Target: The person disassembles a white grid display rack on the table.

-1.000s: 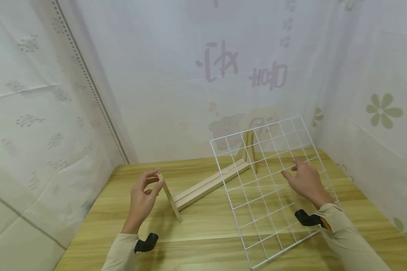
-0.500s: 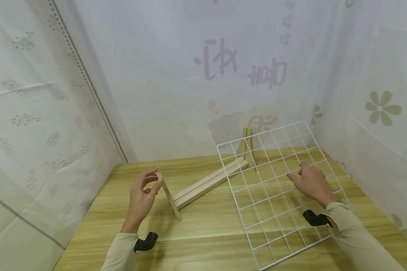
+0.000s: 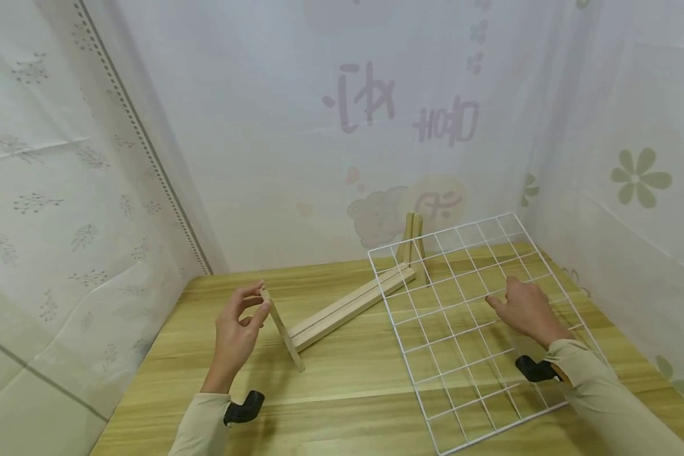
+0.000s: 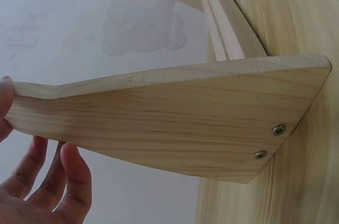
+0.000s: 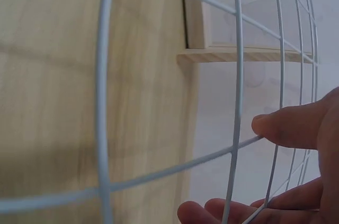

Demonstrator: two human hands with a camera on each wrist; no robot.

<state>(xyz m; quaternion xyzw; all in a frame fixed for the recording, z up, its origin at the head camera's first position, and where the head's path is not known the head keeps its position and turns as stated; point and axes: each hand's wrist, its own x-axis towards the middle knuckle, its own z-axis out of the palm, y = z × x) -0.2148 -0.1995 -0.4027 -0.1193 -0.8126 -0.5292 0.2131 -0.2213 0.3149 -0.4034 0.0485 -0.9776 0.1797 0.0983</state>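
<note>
My left hand (image 3: 235, 335) pinches the upper tip of a pale wooden end piece (image 4: 159, 123) between thumb and fingers. That piece is the near end of a wooden stand, whose long grooved rail (image 3: 348, 310) runs back to a far end piece (image 3: 411, 237). Two metal screws (image 4: 278, 130) show on the near end piece. My right hand (image 3: 527, 310) grips a white wire grid panel (image 3: 399, 342), thumb on one wire and fingers behind others in the right wrist view. The grid tilts above the tabletop, right of the stand, and partly overlaps its far end piece in the head view.
The wood-grain tabletop (image 3: 330, 392) lies under everything. Printed fabric curtains (image 3: 262, 158) enclose it at the back and both sides. A black wrist mount (image 3: 245, 407) sticks out from each sleeve.
The grid and my right hand have shifted right and slightly down, with the grid's far edge lower. My left hand stays on the end piece; the view has tilted slightly.
</note>
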